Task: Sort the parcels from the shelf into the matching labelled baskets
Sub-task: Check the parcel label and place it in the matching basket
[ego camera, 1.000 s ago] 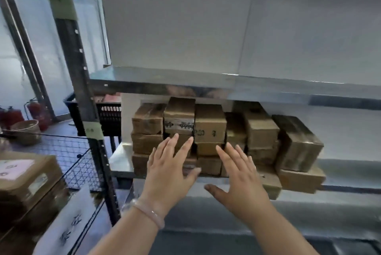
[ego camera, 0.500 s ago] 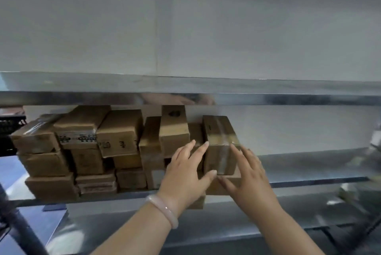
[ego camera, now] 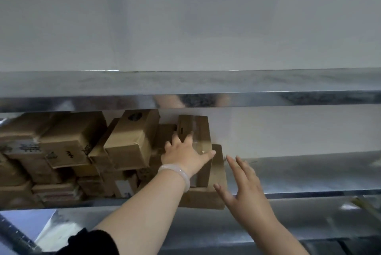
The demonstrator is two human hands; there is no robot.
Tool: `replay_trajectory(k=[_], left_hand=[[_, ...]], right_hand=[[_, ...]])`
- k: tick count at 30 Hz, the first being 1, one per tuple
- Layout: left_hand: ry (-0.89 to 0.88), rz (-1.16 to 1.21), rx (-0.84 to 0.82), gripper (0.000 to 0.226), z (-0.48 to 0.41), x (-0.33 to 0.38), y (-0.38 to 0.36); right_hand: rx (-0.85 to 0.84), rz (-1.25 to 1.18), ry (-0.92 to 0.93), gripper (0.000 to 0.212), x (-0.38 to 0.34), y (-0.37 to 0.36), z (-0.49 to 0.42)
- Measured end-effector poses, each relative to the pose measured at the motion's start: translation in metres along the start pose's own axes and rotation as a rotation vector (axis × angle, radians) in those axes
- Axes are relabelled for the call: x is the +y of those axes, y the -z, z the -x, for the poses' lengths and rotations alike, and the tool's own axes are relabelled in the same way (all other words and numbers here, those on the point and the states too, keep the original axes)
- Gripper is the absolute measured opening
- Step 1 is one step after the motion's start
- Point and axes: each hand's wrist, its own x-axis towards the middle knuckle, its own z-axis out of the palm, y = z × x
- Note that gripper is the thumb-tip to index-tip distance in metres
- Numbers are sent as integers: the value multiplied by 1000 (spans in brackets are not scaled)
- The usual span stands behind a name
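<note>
Several brown cardboard parcels (ego camera: 68,147) are stacked on the left half of a metal shelf (ego camera: 309,174). The rightmost one is a taped parcel (ego camera: 198,129) standing on a flatter parcel (ego camera: 206,197). My left hand (ego camera: 185,156), with a pale bracelet at the wrist, lies over the taped parcel's front top, fingers on its left side and thumb across its taped face. My right hand (ego camera: 245,184) hovers just right of that parcel, fingers spread, touching nothing that I can see. No basket is in view.
An upper metal shelf (ego camera: 206,98) hangs low over the parcels. A white wall fills the top of the view. The lower shelf's right half is bare metal. A tilted parcel (ego camera: 132,141) leans just left of my left hand.
The view has swung right and closer to the shelf. My left hand has reached forward onto the rightmost taped parcel; my right hand has moved off to that parcel's right side.
</note>
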Motion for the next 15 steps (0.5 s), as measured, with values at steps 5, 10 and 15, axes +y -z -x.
replay_trajectory(k=[5,10,15], left_hand=[[31,-94,-40,115,-9,10,0],[27,-17,-5,95,-4,9,0],[-146,318,73,93,30,-24,2]], right_hand=[[-52,-74,-5,74,6,-4,-4],[-39,-89,-20,71,9,-2,-3],[-4,-172,-126,68,15,7,14]])
